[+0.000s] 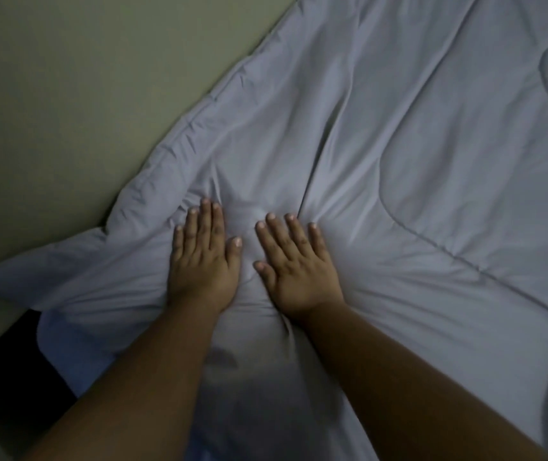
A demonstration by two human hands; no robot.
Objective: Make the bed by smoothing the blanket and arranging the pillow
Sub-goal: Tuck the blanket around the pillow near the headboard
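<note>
With our left hand (201, 261) and right hand (294, 264) flat, gripping nothing, mid-frame on the blanket (432, 161), we should sweep outward, chasing the creases.

Open blanket (432, 161) stretches right and ahead — the wall (66, 94) blocks the left.

The blanket (398, 161) runs off the top and right edges and covers whatever lies beneath it; what makes the swell under the hands cannot be told. The palms of the left hand (202, 261) and right hand (295, 271) are hidden, face down on the cloth, and the bottom edge cuts off both forearms. The dark gap (6, 371) at lower left is too dim to read. A pale cloth (63, 341) shows only partly below the blanket's corner.
</note>
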